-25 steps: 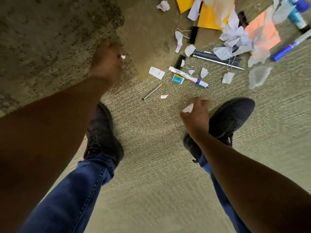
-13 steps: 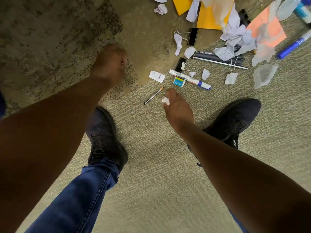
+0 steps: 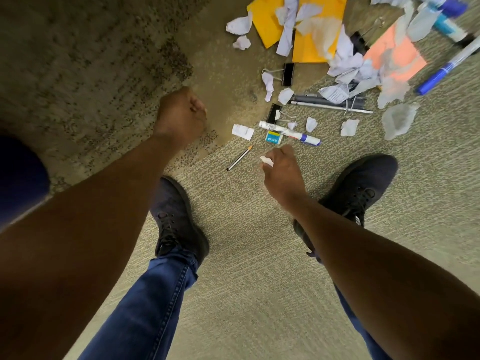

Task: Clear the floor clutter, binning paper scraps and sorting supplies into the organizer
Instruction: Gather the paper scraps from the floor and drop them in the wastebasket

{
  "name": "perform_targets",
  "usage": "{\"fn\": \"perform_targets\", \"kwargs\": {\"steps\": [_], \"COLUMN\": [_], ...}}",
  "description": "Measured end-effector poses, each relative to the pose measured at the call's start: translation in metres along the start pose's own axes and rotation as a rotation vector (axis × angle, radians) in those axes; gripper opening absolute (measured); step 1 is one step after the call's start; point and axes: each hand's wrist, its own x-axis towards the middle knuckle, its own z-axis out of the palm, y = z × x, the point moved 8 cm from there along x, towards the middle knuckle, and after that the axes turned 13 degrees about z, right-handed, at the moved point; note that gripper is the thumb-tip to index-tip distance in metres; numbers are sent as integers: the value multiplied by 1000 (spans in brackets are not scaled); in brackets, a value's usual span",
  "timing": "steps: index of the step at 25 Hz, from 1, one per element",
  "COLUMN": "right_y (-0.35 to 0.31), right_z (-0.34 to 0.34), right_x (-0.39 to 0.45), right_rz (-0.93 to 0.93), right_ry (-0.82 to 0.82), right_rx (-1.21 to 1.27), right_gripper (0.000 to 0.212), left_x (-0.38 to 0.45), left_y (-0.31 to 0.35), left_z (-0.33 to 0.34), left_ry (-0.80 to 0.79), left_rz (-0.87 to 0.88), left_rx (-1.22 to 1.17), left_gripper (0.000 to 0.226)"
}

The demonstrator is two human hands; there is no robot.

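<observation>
My right hand (image 3: 283, 170) hovers low over the carpet and pinches a small white paper scrap (image 3: 266, 160) at its fingertips, just right of a short pencil (image 3: 239, 158). Held out over the darker carpet, my left hand (image 3: 181, 115) is curled into a tight fist; the scrap it carried is hidden inside. Ahead of the right hand lie a white marker (image 3: 288, 132), a blue-and-yellow eraser (image 3: 273, 137) and a flat white paper piece (image 3: 242, 131). Several crumpled scraps (image 3: 345, 61) are heaped at the upper right.
Yellow sheets (image 3: 267, 24), an orange sheet (image 3: 397, 58), a black binder clip (image 3: 288, 74), a blue pen (image 3: 441, 71) and dark pens (image 3: 332, 102) lie among the scraps. My two dark shoes (image 3: 179, 216) (image 3: 361, 185) stand on the pale carpet below.
My right hand swung left to the small scrap beside the pencil and lifted it off the carpet. The left fist stayed closed and drifted slightly.
</observation>
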Motion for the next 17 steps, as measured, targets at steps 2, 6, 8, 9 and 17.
{"fn": "perform_targets", "kwargs": {"steps": [2,6,8,9,17], "right_y": [10,21,23,23,33], "right_z": [-24,-76,-105,-116,-93], "right_x": [-1,-2,0,4,59], "right_rz": [126,247,189,137,186], "right_ry": [-2,-76,-72,-59,67], "right_rx": [107,82,-7,-61,-94], "right_gripper": [12,10,24,32,17], "left_x": [-7,-29,-34,-32,-8], "left_y": [20,59,78,86,71], "left_z": [1,15,29,38,114], "left_ry": [-72,-181,-212,-224,-382], "left_rz": [-18,-77,-27,15,352], "left_rx": [-4,34,148,196,533], "left_gripper": [1,9,13,14,19]}}
